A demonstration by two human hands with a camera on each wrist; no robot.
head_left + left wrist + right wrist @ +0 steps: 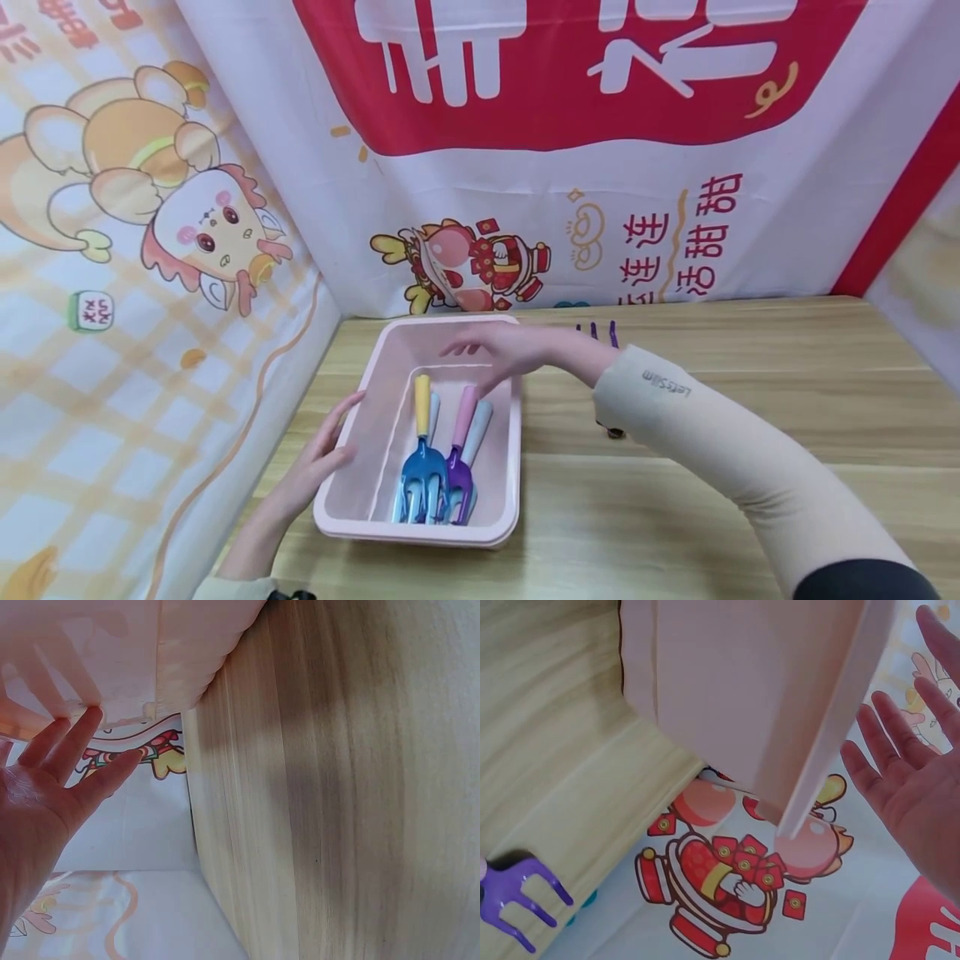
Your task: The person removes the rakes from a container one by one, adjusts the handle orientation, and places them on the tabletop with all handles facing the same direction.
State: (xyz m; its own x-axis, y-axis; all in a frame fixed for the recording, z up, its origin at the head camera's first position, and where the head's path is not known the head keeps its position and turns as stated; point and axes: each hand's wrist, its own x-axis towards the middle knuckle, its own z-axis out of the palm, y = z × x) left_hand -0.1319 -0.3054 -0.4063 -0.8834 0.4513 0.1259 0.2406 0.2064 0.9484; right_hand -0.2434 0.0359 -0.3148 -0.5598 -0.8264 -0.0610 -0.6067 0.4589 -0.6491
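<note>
A pale pink plastic bin (356, 533) stands on the wooden table with several small garden hand forks in it. On top lie a blue hand fork (425, 462) with a yellow handle and a purple hand fork (459, 475) with a pink handle. Light blue tools (478, 429) lie partly hidden beneath them. My left hand (318, 462) touches the bin's left side, its fingertips against the outer wall in the left wrist view. Above the far right part of the bin hovers my right hand (498, 350), fingers spread and holding nothing.
Another purple fork (525, 900) lies on the table right of the bin; in the head view my right forearm hides most of it. Printed cloth (465, 192) hangs behind the table, and more cloth (187, 367) borders its left side.
</note>
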